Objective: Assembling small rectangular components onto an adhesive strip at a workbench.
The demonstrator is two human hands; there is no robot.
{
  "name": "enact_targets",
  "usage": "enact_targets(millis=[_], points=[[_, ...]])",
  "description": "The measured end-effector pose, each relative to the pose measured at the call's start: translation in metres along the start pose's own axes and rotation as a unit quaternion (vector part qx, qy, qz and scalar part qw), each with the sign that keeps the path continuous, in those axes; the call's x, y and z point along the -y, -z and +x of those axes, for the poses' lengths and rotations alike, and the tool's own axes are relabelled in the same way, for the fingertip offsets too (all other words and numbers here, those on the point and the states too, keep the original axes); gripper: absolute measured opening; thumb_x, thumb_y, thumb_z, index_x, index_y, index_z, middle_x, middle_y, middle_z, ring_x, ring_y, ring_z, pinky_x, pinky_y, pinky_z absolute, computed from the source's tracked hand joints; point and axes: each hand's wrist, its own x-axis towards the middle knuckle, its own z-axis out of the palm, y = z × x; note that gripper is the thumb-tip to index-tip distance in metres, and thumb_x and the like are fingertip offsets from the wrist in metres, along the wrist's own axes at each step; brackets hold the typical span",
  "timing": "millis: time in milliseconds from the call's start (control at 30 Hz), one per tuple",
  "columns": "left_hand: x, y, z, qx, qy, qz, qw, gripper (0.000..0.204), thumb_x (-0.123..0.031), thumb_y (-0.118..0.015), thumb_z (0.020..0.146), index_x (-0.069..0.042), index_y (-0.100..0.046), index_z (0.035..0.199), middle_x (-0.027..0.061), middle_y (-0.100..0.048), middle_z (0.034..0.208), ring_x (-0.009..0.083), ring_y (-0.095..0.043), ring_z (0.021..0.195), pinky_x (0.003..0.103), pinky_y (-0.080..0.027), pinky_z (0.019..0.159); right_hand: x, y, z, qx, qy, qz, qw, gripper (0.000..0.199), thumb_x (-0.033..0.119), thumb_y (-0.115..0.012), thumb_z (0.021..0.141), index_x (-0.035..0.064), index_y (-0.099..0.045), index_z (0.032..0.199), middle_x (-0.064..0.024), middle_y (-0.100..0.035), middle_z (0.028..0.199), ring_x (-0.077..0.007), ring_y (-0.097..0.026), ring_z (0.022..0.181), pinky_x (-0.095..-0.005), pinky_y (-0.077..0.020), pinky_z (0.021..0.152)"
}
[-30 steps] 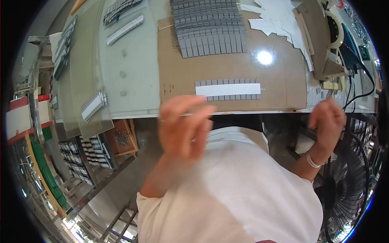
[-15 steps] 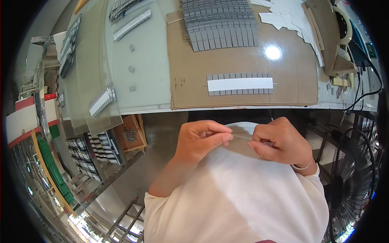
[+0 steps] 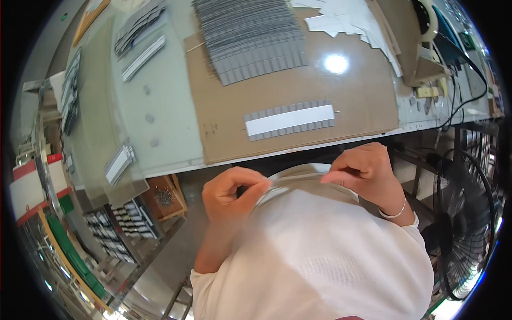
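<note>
Both of my hands are raised in front of my white shirt, close to the table's near edge. My left hand [image 3: 232, 194] is pinched, thumb against fingertips. Across from it, my right hand [image 3: 365, 170] is closed, its thumb pressed to the curled fingers. A faint thin line seems to run between them, too fine to name. Beyond the hands, a white strip [image 3: 289, 120] lies on the brown cardboard sheet [image 3: 362, 112]. Rows of small grey rectangular pieces stick out along both its long sides, and a thin wire end shows at its right.
A large bundle of grey pieces [image 3: 256, 50] covers the cardboard's far part. White paper strips [image 3: 346, 21] lie at the far right. Glass sheets [image 3: 96, 154] overhang the table's left edge, with a smaller strip bundle [image 3: 120, 164] on them. A black fan [image 3: 464, 229] stands at right.
My hands have moved apart, the left one going leftward and slightly down. The whole view has tilted and shifted, so the table things appear farther left.
</note>
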Motion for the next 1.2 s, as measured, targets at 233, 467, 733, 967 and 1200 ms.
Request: enact_targets(millis=[233,467,733,967,1200], points=[[0.003,-0.005,0.001,-0.006,0.02,-0.053,0.998,0.009,0.01,-0.069,0.083,0.004,-0.063,0.084,0.0154,-0.067,0.084,0.0149,-0.063,0.071,0.025,-0.052,0.065,-0.006,0.002,-0.016,-0.035,-0.068,0.204,0.976,0.011,0.007,-0.072,0.087,-0.0021,-0.073,0.093,-0.0072,-0.065,0.067,-0.014,-0.059,0.057,-0.0241,-0.0441,0.053],[0.004,-0.015,0.0,0.02,0.019,-0.101,0.994,0.008,0.008,-0.069,0.083,0.003,-0.064,0.085,0.014,-0.066,0.089,0.0145,-0.061,0.076,0.023,-0.048,0.066,-0.016,-0.008,-0.009,-0.18,0.007,0.084,0.98,0.011,0.0,-0.074,0.081,-0.0016,-0.073,0.092,-0.008,-0.066,0.084,-0.0162,-0.06,0.079,-0.0243,-0.0461,0.067],[0.003,-0.008,0.009,-0.016,-0.033,-0.024,0.999,0.01,0.008,-0.07,0.084,0.0,-0.064,0.086,0.0076,-0.066,0.09,0.0128,-0.059,0.079,0.025,-0.046,0.067,-0.014,-0.005,0.004,-0.16,-0.035,0.072,0.984,0.012,0.001,-0.076,0.08,0.001,-0.065,0.083,-0.0063,-0.057,0.092,-0.0143,-0.053,0.088,-0.0257,-0.0437,0.075],[0.005,-0.012,0.028,-0.072,-0.244,0.287,0.924,0.016,-0.001,-0.076,0.077,-0.008,-0.064,0.084,0.0065,-0.069,0.093,0.0207,-0.062,0.081,0.03,-0.043,0.073,-0.012,-0.005,0.013,-0.09,0.016,0.066,0.994,0.012,-0.003,-0.067,0.074,0.0029,-0.057,0.077,-0.0098,-0.062,0.095,-0.0208,-0.055,0.089,-0.0293,-0.0439,0.079],[0.013,-0.023,0.027,0.042,-0.322,0.41,0.852,0.022,-0.008,-0.08,0.068,-0.012,-0.062,0.08,0.0023,-0.067,0.119,0.0209,-0.06,0.091,0.035,-0.039,0.08,-0.013,-0.011,0.009,0.003,0.125,0.027,0.992,0.017,0.003,-0.067,0.062,0.0057,-0.051,0.069,-0.0156,-0.065,0.127,-0.0308,-0.057,0.094,-0.0377,-0.0451,0.085]])
